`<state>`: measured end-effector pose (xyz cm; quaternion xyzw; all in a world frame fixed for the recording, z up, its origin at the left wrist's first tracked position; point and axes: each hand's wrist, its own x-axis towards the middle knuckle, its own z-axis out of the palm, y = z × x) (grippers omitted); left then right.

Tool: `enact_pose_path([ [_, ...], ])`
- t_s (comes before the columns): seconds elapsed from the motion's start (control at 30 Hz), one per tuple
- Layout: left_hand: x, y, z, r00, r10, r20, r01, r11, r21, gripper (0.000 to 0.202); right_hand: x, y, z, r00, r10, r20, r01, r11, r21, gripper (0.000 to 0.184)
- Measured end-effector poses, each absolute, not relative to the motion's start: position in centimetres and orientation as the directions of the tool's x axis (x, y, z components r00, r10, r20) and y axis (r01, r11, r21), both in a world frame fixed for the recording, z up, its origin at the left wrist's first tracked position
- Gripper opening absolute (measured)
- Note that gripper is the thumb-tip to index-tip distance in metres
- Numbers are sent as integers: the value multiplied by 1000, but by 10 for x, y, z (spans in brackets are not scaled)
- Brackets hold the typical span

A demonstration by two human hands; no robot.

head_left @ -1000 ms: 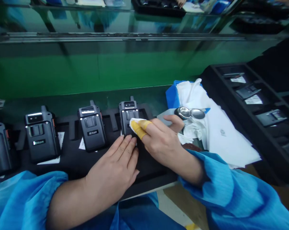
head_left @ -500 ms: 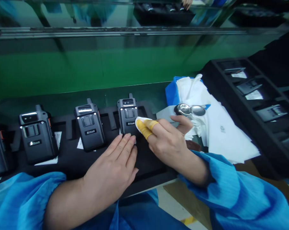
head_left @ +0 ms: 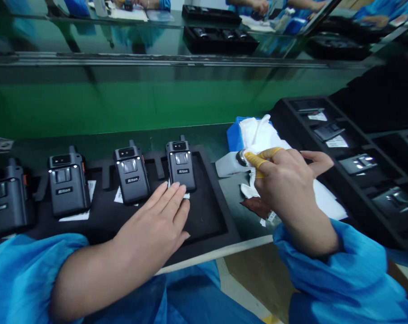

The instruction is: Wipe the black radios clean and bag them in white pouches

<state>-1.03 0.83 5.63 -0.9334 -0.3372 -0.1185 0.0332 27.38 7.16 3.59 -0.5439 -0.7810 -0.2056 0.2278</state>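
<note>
My left hand (head_left: 153, 220) lies flat, fingers stretched out, its fingertips against the lower end of a black two-way radio (head_left: 181, 164) marked "Riton". That radio rests face down in a black foam tray (head_left: 224, 225). My right hand (head_left: 285, 180), with yellow finger covers on two fingers, presses its fingertips onto the metal top (head_left: 241, 157) of a white dispenser bottle (head_left: 227, 165). Its thumb sticks out to the right. Whether a wipe is under those fingertips is hidden. More radios stand in a row leftward, including one radio (head_left: 132, 173) and another radio (head_left: 69, 186).
Behind the bottle, white wipes (head_left: 258, 132) spill from a blue box (head_left: 235, 137). A brown scrap (head_left: 256, 207) lies below. Another black tray (head_left: 285, 112) with devices and labels runs along the right. Beyond the green panel (head_left: 123, 103), other people in blue sleeves work.
My right hand has left the radio, where it held a white wipe, and moved right onto the dispenser's top. The metal lid was uncovered before. My left hand stays at the radio.
</note>
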Motion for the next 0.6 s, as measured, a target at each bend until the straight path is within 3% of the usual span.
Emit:
enact_pose_path([
  [0.07,-23,3,63,729,636,252,659,-752,-5,41,271,75,39,-349,672,653,933,313,177,22],
  [0.17,-48,-6,65,692,676,252,706,-707,-44,41,263,86,49,-490,452,746,868,335,367,19],
  [0.23,-63,-11,60,667,707,237,735,-677,-47,43,248,92,57,-551,326,768,820,385,424,17],
  [0.3,-75,-14,52,650,724,229,750,-660,-45,47,224,95,64,-566,317,761,790,472,392,19],
  [0.47,-83,-16,36,647,723,243,752,-658,-46,56,143,98,68,-628,494,601,713,674,191,26],
  [0.6,-80,-17,32,620,735,276,766,-643,-8,54,90,110,58,-726,357,588,604,739,297,30],
])
